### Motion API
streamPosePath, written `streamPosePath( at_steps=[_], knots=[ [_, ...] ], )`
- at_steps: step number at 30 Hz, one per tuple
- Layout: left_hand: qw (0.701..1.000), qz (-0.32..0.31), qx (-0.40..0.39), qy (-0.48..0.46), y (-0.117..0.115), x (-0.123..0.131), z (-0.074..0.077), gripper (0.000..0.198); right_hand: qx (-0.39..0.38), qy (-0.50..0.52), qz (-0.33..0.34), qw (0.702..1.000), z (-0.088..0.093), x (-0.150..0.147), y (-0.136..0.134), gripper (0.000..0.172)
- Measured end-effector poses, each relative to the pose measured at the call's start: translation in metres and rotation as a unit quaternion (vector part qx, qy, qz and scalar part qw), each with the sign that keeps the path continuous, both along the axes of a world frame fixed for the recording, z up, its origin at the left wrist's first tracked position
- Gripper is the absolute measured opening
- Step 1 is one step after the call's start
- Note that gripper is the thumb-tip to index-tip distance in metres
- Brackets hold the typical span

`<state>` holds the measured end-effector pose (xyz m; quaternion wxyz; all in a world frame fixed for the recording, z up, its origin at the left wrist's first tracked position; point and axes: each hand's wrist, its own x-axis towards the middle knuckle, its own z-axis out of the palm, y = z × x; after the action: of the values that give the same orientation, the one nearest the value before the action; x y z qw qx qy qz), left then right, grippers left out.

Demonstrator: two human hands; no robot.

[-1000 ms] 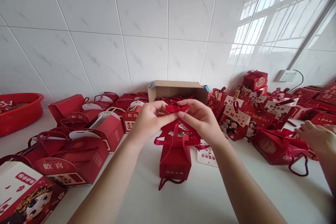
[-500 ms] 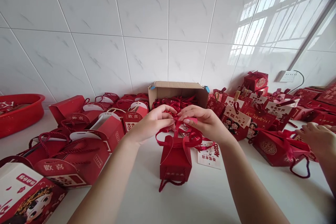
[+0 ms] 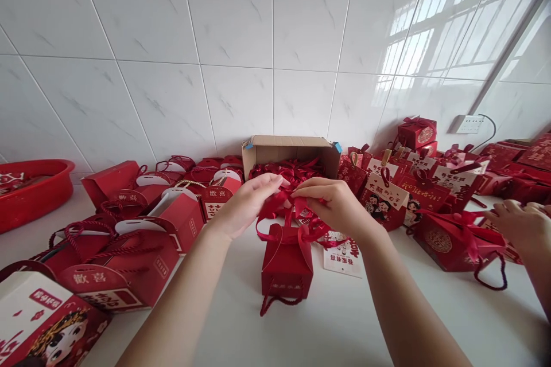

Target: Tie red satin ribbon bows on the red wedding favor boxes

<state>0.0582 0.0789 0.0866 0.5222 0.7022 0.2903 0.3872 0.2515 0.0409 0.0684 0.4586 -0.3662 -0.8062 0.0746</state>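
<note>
In front of me a small red gift box [image 3: 287, 264] stands upright on the white table, a dark red cord handle [image 3: 282, 300] hanging at its near side. Above its top, red satin ribbon [image 3: 275, 205] runs up in loops between my fingers. My left hand [image 3: 247, 202] is closed on the ribbon, thumb and fingers pinched together. From the other side my right hand [image 3: 329, 198] pinches the same ribbon, its fingers curled down. A white printed card [image 3: 343, 261] lies flat just right of the box. Part of the ribbon is hidden behind my fingers.
A cardboard box [image 3: 297, 141] of red ribbons stands by the wall. Red gift boxes [image 3: 124, 264] crowd the left, near a red basin [image 3: 55, 189]. More boxes [image 3: 447, 241] stand at right, where another person's hand [image 3: 523, 221] reaches in. A power socket [image 3: 469, 124] is on the wall.
My fingers have shifted on the ribbon, and its loops near my right hand are smaller and lower. The gift box stays in place.
</note>
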Motion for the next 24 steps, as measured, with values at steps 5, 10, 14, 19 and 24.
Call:
streamPosePath(
  at_steps=[5,10,14,19,24],
  knots=[
    [0.958,0.09,0.221,0.158,-0.011,-0.005,-0.001,0.034,-0.089,0.12,0.069,0.986,-0.002,0.012,0.002,0.02],
    [0.843,0.157,0.452,0.245,-0.018,-0.022,0.001,0.035,-0.165,0.233,0.12,0.951,-0.019,0.029,-0.011,0.015],
    [0.772,0.187,0.532,0.293,-0.009,-0.049,-0.002,0.025,-0.224,0.268,0.088,0.933,-0.046,0.047,-0.032,0.021],
    [0.729,0.258,0.482,0.412,0.011,-0.101,-0.031,0.028,-0.268,0.263,-0.055,0.925,-0.091,0.08,-0.068,0.029],
    [0.767,0.207,0.375,0.478,0.011,-0.124,-0.062,0.027,-0.332,0.231,-0.073,0.912,-0.118,0.095,-0.093,0.033]
  ],
)
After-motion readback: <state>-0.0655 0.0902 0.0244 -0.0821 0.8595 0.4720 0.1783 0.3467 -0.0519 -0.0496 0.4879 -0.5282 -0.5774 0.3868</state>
